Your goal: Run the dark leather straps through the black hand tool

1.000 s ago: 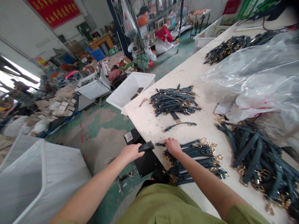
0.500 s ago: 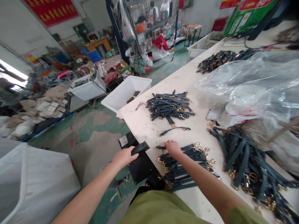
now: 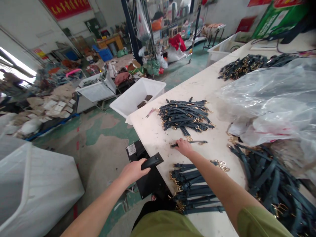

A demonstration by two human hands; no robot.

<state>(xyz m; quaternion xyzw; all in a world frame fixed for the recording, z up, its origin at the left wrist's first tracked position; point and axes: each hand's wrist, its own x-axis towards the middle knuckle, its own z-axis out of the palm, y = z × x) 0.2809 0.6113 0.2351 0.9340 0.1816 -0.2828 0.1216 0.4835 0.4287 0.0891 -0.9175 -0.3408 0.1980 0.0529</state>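
My left hand (image 3: 134, 171) is closed around a black, smooth handheld tool (image 3: 153, 161), raised beside the table's left edge; its exact kind is unclear. My right hand (image 3: 183, 147) is down on the table with its fingers closed over a single dark blue strap (image 3: 199, 142) with gold clasps. Both strap ends stick out past the fingers. Just beyond lies a heap of similar straps (image 3: 185, 113). Nearer my body, a neat row of straps (image 3: 195, 189) lies side by side, gold hooks at the ends, partly covered by my right forearm.
Another loose pile of straps (image 3: 274, 174) lies at the right, below a clear plastic sheet (image 3: 274, 92). More straps (image 3: 243, 65) are heaped farther back. Small pink-handled snips (image 3: 150, 112) rest near the table's left edge. White bins (image 3: 54, 177) stand on the floor.
My right hand has moved away from the near row, leaving a strap there, and forward onto the single strap. My left hand still holds the black tool. The view has shifted slightly.
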